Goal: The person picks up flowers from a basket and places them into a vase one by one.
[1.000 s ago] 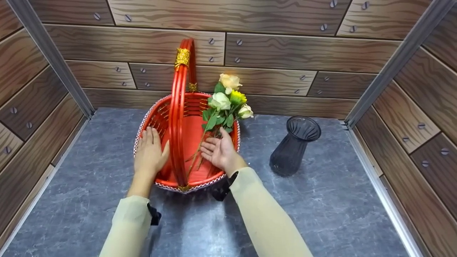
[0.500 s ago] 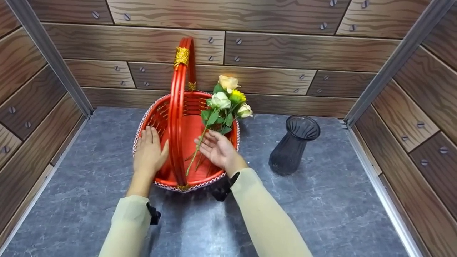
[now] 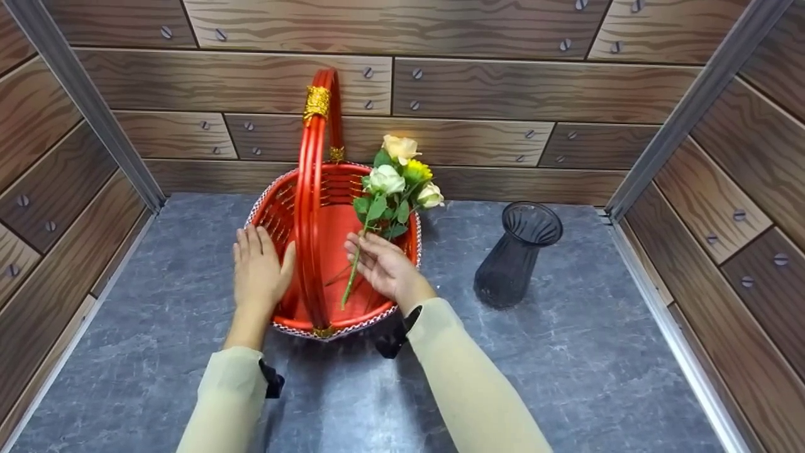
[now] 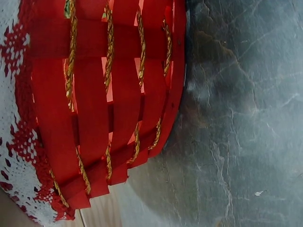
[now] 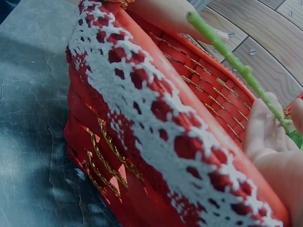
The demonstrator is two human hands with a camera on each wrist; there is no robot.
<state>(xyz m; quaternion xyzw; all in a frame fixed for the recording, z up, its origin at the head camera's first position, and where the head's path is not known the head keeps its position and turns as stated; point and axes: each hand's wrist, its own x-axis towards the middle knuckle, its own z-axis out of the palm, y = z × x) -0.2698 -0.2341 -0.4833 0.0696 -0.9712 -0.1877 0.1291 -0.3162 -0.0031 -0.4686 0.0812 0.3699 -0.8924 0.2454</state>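
Observation:
A red woven basket (image 3: 339, 220) with a tall arched handle stands on the floor in the head view. My left hand (image 3: 256, 270) rests on its left rim, fingers straight. Inside the basket's right half, my right hand (image 3: 391, 267) pinches the green stem of a white rose (image 3: 385, 180) between thumb and fingers. Across the fingers in the right wrist view runs that stem (image 5: 236, 66), its cut end free. Beside the rose lean a peach rose (image 3: 400, 148), a yellow flower (image 3: 416, 170) and a cream rose (image 3: 430, 195); their lower stems are partly hidden by my hand.
A dark ribbed glass vase (image 3: 519, 255) stands upright to the right of the basket. Wood-patterned walls (image 3: 490, 88) enclose the grey marbled surface (image 3: 585, 352) at the back and sides. White lace (image 5: 142, 118) trims the basket's rim.
My right fingers have closed on the white rose's stem. Its lower end has lifted and swung slightly right. My left hand stays at the rim; the vase has not moved.

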